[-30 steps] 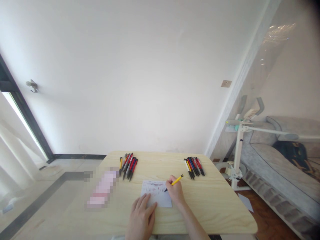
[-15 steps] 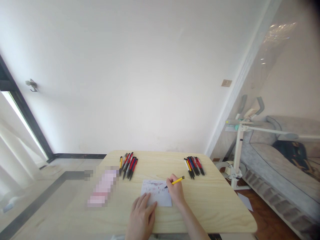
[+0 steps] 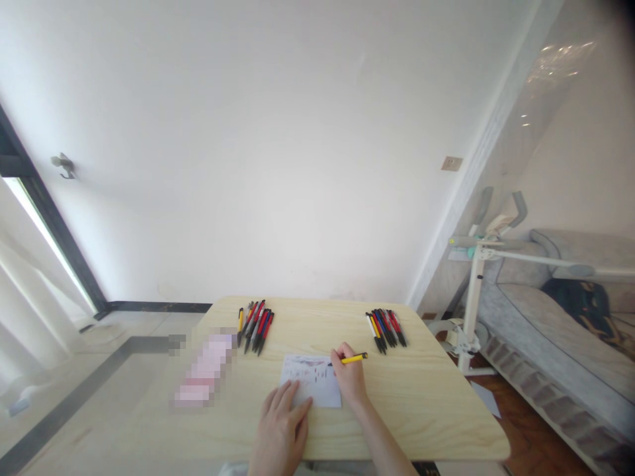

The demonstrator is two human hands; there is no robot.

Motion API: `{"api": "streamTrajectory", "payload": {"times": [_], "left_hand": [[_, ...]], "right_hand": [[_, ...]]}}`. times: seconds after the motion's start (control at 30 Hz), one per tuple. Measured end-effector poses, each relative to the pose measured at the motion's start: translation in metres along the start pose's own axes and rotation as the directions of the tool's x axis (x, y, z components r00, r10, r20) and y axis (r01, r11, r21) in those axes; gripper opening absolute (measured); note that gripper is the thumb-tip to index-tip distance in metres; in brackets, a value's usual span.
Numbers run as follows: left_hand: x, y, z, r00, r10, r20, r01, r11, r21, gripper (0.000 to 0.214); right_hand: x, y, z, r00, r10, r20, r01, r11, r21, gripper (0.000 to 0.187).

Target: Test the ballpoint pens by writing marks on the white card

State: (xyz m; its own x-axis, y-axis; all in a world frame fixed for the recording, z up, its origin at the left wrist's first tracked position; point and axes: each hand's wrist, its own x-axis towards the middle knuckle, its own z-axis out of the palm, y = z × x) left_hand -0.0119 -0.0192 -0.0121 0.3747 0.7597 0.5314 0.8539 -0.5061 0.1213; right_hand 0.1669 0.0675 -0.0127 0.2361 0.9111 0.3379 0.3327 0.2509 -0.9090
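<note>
A white sheet of paper (image 3: 322, 393) with small dark and reddish marks lies on the pale wooden table (image 3: 417, 410). My left hand (image 3: 284, 420) rests on its lower left part, fingers stretched out and holding nothing. My right hand (image 3: 348, 377) grips a yellow pen (image 3: 356, 358) with a black end, its tip at the paper's upper right edge. Several pens (image 3: 256, 327) in red, grey, black and yellow lie in a group at the back left. Another group of pens (image 3: 385, 329), white, yellow, blue and red, lies at the back right.
A blurred-out pink item (image 3: 206, 370) is at the table's left side. Behind the table stands a white wall (image 3: 297, 165). White exercise equipment (image 3: 473, 297) and a grey sofa (image 3: 560, 330) are to the right; a pale curtain (image 3: 30, 324) hangs at the left.
The yellow pen has tilted flatter, and its tip has moved slightly up on the paper with my right hand. My left hand stays in place.
</note>
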Motion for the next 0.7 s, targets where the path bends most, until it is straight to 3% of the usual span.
{"api": "streamTrajectory", "payload": {"times": [0.33, 0.5, 0.7], "left_hand": [[0.0001, -0.0019, 0.0005, 1.0, -0.002, 0.007, 0.002, 1.0, -0.003, 0.03], [-0.0002, -0.0025, 0.0008, 1.0, 0.018, 0.0, -0.018, 1.0, 0.015, 0.031], [-0.0015, -0.0034, 0.0027, 1.0, 0.002, 0.024, -0.002, 1.0, 0.025, 0.031]], "right_hand": [[0.0013, 0.0002, -0.0026, 0.993, 0.102, -0.051, -0.095, 0.987, 0.129, 0.029], [0.0026, 0.0027, -0.0009, 0.985, 0.154, -0.08, -0.135, 0.969, 0.208, 0.022], [0.0035, 0.003, -0.001, 0.98, 0.175, -0.094, -0.146, 0.957, 0.252, 0.031]]}}
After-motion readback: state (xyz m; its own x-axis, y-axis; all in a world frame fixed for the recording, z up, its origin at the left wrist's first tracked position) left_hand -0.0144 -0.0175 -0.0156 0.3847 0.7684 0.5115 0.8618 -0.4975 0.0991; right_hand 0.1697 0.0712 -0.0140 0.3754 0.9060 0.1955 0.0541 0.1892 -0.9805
